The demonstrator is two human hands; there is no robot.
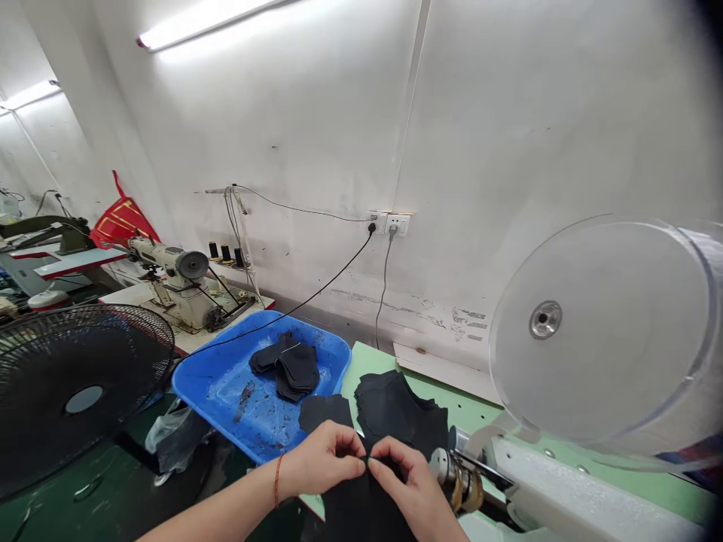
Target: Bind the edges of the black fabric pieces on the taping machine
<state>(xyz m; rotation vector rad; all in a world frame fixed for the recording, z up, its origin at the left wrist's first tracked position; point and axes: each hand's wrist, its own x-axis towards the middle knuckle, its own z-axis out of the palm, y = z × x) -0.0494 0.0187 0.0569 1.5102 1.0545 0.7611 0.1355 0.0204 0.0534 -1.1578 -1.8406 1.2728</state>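
My left hand (333, 458) and my right hand (407, 482) meet at the lower middle, thumbs and forefingers pinched on the edge of a black fabric piece (361, 512). That piece hangs down toward the bottom of the view. Just beyond my hands lies a stack of cut black pieces (395, 406) on the light green table (361, 357). Another black piece (326, 412) sits near the blue basin's edge, left of the stack. Close to my right hand is the rounded metal end of a white machine arm (446, 463).
A blue basin (220, 388) holds several black pieces (297, 365). A black fan (84, 391) stands left, with a sewing machine (181, 271) behind it. A clear round disc (599, 331) rises at right. A black cord (321, 290) runs from the wall socket (387, 223) over the basin.
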